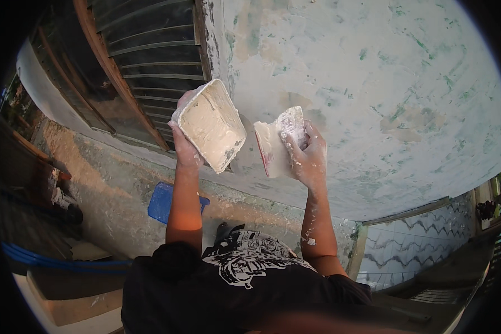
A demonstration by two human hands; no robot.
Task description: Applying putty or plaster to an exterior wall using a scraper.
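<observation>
My left hand (186,146) grips a rectangular tub (232,108) by its side, tilted so that its inside shows. Cream-coloured putty (210,125) coats the inside walls and bottom. In my right hand (307,155) is a putty scraper (269,146) with a reddish edge and cream putty spread on it. A white-crusted flat part sticks up by the fingers; whether it is a second piece I cannot tell. Scraper and tub are apart, held in front of the wall. Dried putty flecks my right hand and forearm.
A whitish wall (367,100) with green patches and damp-looking spots stands ahead. Left of it is a louvred window (156,67) with wooden frames. A blue plastic object (161,201) lies on the concrete floor (117,206). Patterned tiles (406,245) show at lower right.
</observation>
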